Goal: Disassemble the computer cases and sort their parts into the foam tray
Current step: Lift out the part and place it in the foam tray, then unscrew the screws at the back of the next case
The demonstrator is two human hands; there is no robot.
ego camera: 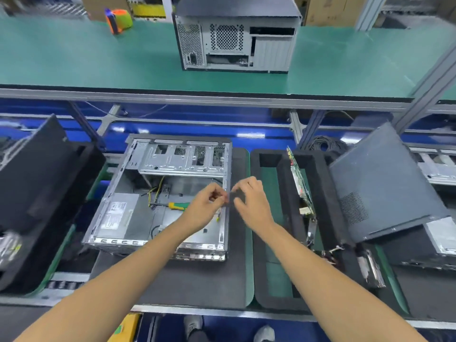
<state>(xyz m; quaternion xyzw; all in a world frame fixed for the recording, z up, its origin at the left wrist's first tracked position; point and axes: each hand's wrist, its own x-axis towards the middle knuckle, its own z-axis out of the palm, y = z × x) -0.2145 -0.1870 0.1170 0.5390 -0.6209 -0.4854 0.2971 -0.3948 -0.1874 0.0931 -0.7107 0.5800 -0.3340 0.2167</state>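
Open grey steel computer case [158, 196] lying on its side, long axis running away from the person. Left hand [206, 206] and right hand [249, 196] meet above the case's right wall, apparently pinching something small, unidentifiable. Black foam tray [286, 218] lies just right of the case, nearer the right hand.

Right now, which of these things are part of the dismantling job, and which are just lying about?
Part of the job:
open computer case
screwdriver lying inside it
foam tray
circuit board standing in the tray
left hand, right hand

Lying about:
orange-and-green object on the green shelf
cable coil
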